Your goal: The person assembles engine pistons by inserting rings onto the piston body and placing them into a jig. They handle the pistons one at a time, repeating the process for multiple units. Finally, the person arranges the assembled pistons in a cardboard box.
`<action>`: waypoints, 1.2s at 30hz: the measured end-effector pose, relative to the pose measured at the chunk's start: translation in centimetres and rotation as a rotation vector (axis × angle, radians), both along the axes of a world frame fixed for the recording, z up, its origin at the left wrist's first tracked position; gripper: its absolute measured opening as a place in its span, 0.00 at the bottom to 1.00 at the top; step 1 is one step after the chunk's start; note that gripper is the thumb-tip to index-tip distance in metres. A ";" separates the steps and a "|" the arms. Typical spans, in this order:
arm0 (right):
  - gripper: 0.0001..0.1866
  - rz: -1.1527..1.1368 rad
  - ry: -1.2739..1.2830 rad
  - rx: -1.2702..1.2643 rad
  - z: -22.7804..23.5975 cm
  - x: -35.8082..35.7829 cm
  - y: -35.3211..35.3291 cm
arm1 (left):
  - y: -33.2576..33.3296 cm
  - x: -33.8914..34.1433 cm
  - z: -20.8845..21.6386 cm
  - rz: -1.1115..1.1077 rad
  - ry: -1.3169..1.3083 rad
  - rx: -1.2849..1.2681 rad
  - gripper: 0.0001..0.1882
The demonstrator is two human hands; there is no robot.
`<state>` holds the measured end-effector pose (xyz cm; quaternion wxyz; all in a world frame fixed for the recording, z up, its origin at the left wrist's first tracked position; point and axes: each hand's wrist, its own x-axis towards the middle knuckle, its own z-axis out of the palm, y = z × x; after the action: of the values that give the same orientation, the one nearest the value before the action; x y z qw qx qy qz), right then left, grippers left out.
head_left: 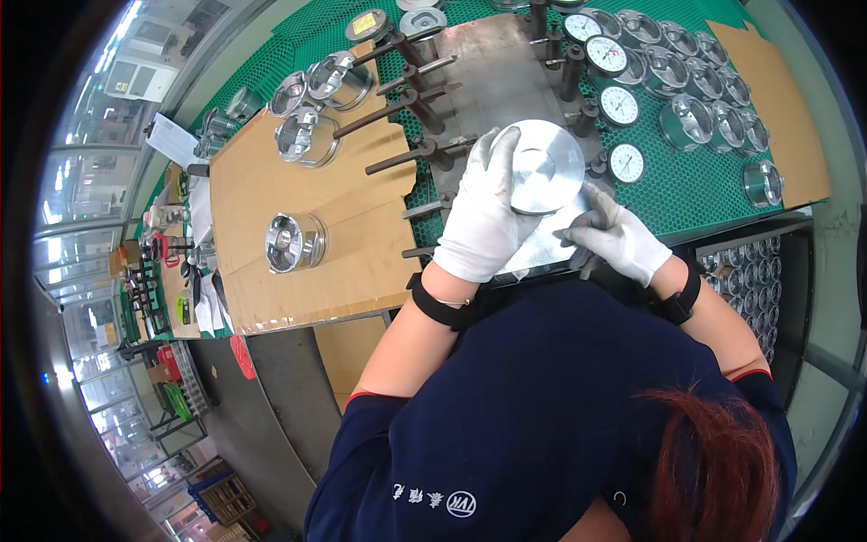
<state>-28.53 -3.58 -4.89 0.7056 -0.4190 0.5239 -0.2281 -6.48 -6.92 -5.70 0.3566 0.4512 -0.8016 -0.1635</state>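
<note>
My left hand (483, 208), in a white glove, grips a shiny round metal piston (548, 167) by its left side. Its flat circular face is turned up, over the near end of a steel plate (492, 63). Just right of and below the piston is my right hand (623, 237), gloved in white with dark grey fingertips. Those fingers are curled together near the piston's lower right rim; whatever they hold, if anything, is hidden. Dial gauges (619, 107) with white faces line the plate's right side, and dark rods on posts (424, 110) line its left.
Several pistons (307, 137) stand on the cardboard (352, 230) at left, with a single piston (291, 242) nearer. More pistons (686, 120) crowd the green mat (664, 194) at right. Rows of metal parts (763, 289) fill a dark rack below the table's right edge.
</note>
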 end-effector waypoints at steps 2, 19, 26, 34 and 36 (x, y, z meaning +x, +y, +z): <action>0.48 0.013 0.032 -0.041 -0.7 -0.2 0.0 | 0.0 0.0 -0.3 0.017 0.000 0.002 0.55; 0.31 -0.153 -0.090 -0.566 0.0 -6.8 2.0 | 3.2 -0.8 7.7 -0.450 0.408 0.562 0.25; 0.24 -0.848 0.163 -0.586 -3.8 -17.7 3.4 | -5.6 14.8 5.3 0.511 0.260 -0.092 0.21; 0.22 -0.722 0.219 -0.002 -7.9 -18.4 -1.6 | -11.0 23.6 -1.1 0.701 -0.756 0.031 0.27; 0.22 -0.609 0.255 0.097 -9.1 -17.6 -3.8 | -12.9 24.4 -0.7 0.660 -0.777 0.217 0.21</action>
<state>-46.16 -7.39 -13.99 0.5529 -0.2343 0.7195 -0.3490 17.97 -19.87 -6.42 0.0163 0.7417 -0.6683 0.0549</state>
